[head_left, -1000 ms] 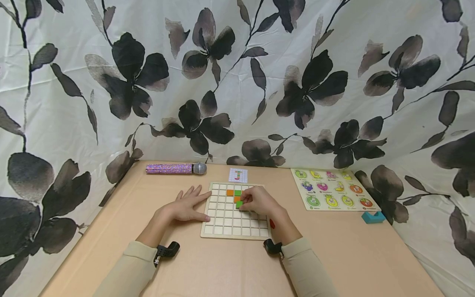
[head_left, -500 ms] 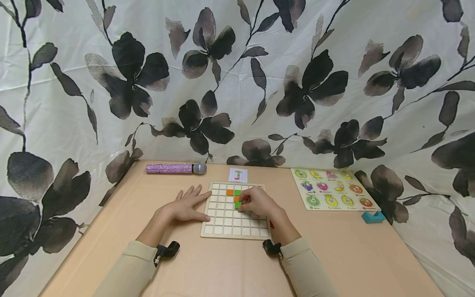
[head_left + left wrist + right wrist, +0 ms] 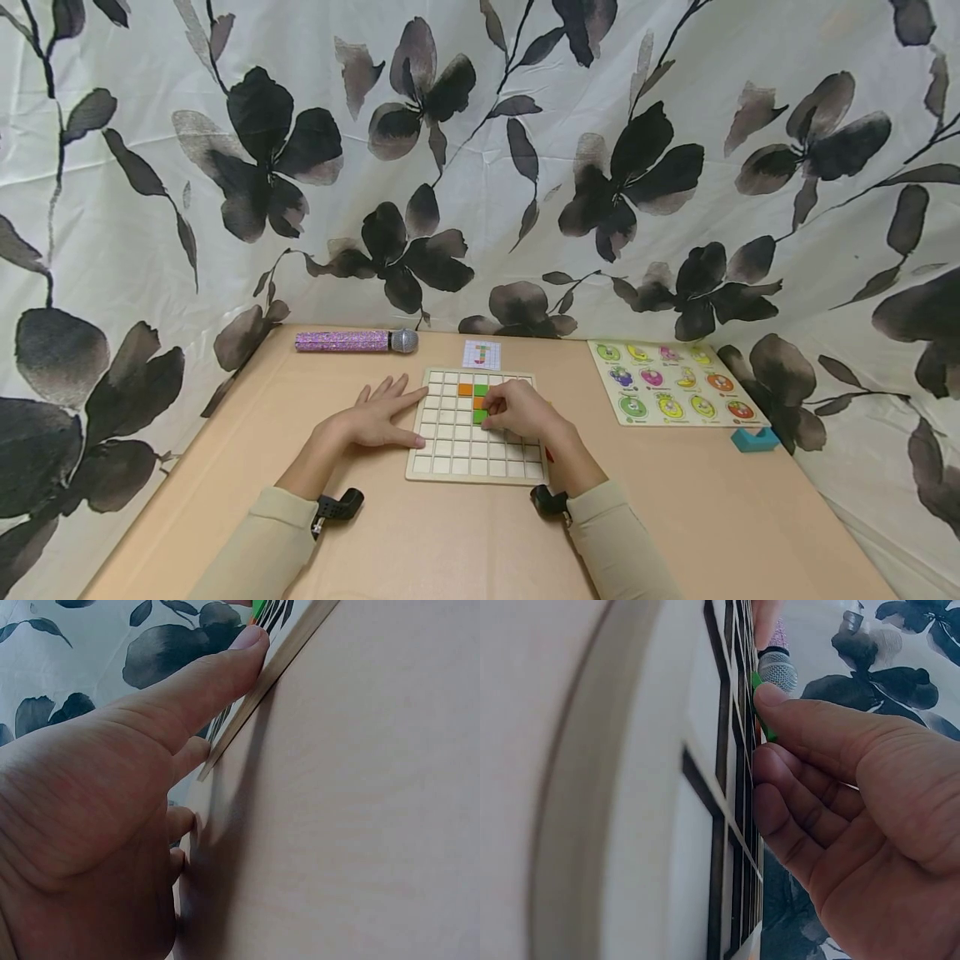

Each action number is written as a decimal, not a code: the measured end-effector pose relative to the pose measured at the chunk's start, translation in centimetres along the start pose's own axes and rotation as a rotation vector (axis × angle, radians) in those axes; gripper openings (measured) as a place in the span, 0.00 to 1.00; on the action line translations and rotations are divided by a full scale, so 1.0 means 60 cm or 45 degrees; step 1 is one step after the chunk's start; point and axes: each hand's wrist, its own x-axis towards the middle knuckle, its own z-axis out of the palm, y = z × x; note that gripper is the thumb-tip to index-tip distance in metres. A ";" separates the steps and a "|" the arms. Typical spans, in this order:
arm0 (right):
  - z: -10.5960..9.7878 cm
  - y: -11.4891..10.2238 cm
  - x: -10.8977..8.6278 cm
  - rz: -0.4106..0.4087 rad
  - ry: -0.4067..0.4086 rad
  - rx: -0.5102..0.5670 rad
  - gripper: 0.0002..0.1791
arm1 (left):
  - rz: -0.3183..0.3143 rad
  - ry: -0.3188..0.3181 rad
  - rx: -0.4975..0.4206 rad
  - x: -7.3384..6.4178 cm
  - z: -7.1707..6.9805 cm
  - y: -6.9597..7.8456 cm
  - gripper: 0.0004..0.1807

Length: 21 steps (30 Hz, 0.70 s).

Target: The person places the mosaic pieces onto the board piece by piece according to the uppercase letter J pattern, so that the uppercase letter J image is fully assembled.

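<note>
A pale gridded board [image 3: 470, 476] lies in the middle of the table. My right hand [image 3: 522, 410] is over its right half, thumb and fingers pinching a small green square tile [image 3: 478, 417] at the grid. In the right wrist view, this green tile [image 3: 766, 729] shows by the thumb tip. Directly above it sits an orange tile [image 3: 477, 402], then another green tile [image 3: 480, 389] with a second orange tile [image 3: 465, 389] on its left. My left hand [image 3: 372, 418] lies with fingers spread, index finger and thumb [image 3: 244, 656] resting on the board's left edge.
Behind the board lies a small card [image 3: 481, 354] with a coloured J pattern. A glittery microphone [image 3: 352, 341] is at the back left. To the right are a fruit picture sheet [image 3: 675, 383] and a blue block [image 3: 755, 439]. Something red [image 3: 550, 456] peeks out beside my right wrist.
The green tile in my right hand has shifted slightly left and down and now sits straight in line below the orange one. My left hand stays put.
</note>
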 end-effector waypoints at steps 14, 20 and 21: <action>0.002 0.003 0.000 -0.012 -0.012 0.011 0.10 | 0.003 0.000 0.006 0.003 0.003 -0.004 0.55; 0.001 0.002 0.000 -0.012 -0.014 0.008 0.10 | 0.003 0.003 0.009 0.003 0.003 -0.003 0.55; 0.001 0.002 0.000 -0.010 -0.014 0.008 0.10 | 0.002 0.004 0.011 0.003 0.003 -0.003 0.55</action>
